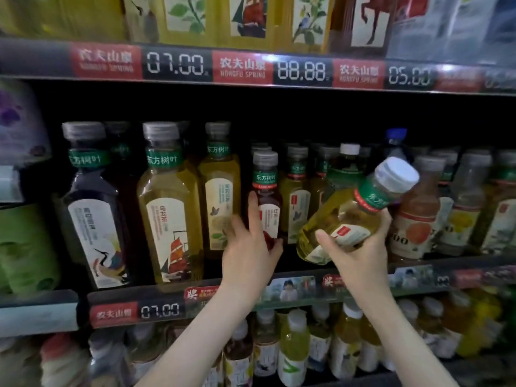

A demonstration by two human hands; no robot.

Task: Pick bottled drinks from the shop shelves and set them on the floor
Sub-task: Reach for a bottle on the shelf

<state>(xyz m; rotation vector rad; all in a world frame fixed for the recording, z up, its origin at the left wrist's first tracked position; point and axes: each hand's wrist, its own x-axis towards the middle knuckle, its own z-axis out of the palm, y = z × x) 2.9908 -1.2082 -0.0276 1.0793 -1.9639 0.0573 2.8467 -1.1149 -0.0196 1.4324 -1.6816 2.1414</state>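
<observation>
Dark shop shelving is filling the view, crowded with bottled teas. Tilted just in front of the middle shelf point(307, 291), a clear plastic bottle of yellow-green tea with a white cap point(335, 216) is lying in the right grip point(360, 247), fingers and thumb wrapping its lower body over the label. Being full, it is probably feeling weighty, and the smooth plastic may be slippery, so holding around the body looks safer than the neck. Beside it, the left grip point(248, 250) is clasping a small dark red tea bottle with a grey cap point(265, 196) standing on that shelf, index finger lying up its left side, thumb crossing its base. Taller square tea bottles point(170, 219) are standing further left.
</observation>
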